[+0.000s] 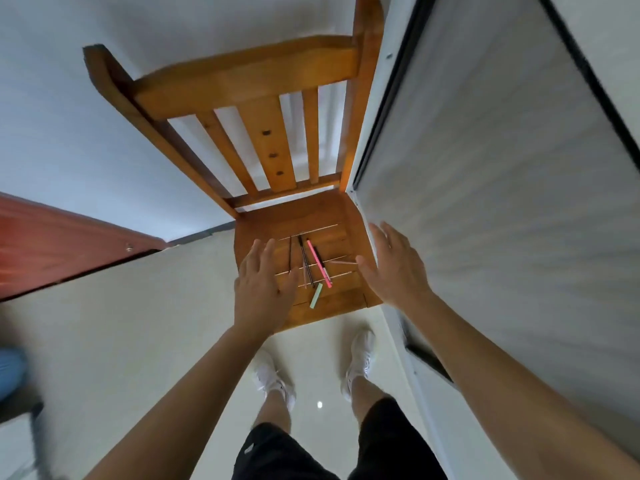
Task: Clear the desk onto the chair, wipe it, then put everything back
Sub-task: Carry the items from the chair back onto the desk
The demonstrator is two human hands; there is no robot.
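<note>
Chair: the wooden chair (263, 81) fills the centre of the frame. Its slatted back is at the upper centre and its seat is at the middle, just above the hands.
Desk: the pale desk (502, 202) with a dark edge takes the right side of the frame. The right side of the chair is close against it.
Pens: a small heap of pens (311, 265) lies on the seat slats, between the two hands. In it a pink pen (318, 263) crosses a black pen (304, 258), and a thin pale one points to the right.
Green stick: a short pale green stick (316, 295) lies just below the heap, near the front edge of the seat.
Left hand: the left hand (261, 282) is palm down over the left part of the seat, fingers straight and a little apart, holding nothing. Whether it touches the wood, I cannot tell.
Right hand: the right hand (394, 268) is over the right edge of the seat, fingers spread and relaxed, holding nothing.
Person: white shoes (273, 379) and black shorts (277, 455) are at the lower centre, on a pale floor (138, 341).
Door: a red-brown door (52, 244) is at the left edge.
</note>
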